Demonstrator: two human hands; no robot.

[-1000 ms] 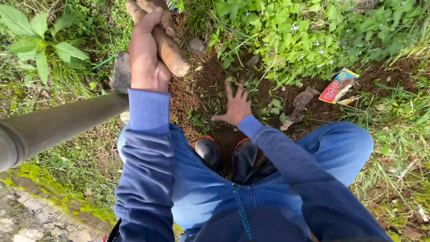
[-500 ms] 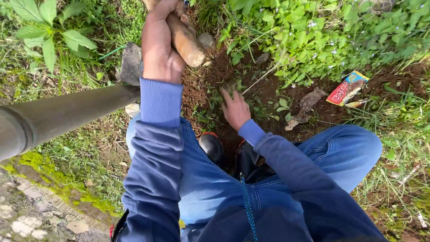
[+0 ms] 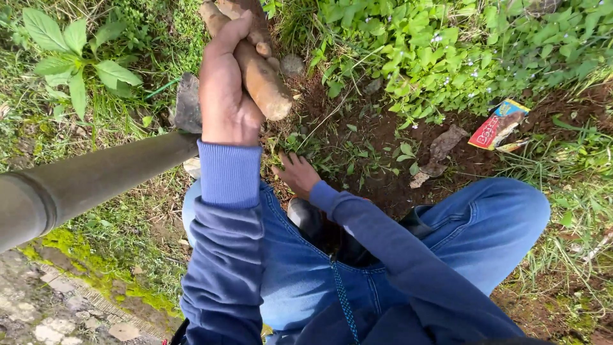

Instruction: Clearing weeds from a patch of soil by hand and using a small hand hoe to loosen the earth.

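My left hand [image 3: 225, 89] is raised at the upper middle, shut on two long brown roots [image 3: 263, 82] that point toward the ground. My right hand [image 3: 296, 172] lies low on the dark loose soil [image 3: 377, 160], just in front of my black boots [image 3: 305, 216]. Its fingers rest on the dirt among small green weeds and hold nothing. Both arms wear blue sleeves, and my knees in blue jeans spread to either side.
A grey-green tool handle [image 3: 96, 176] runs in from the left to a metal blade [image 3: 187, 105] behind my left hand. A red and yellow wrapper [image 3: 498, 124] lies at the right, a round stone [image 3: 292, 64] near the roots, leafy plants [image 3: 447, 45] beyond, mossy paving [image 3: 51, 306] lower left.
My right hand has drawn back from the middle of the dug patch toward my boots and to the left. My left hand stays raised with the roots.
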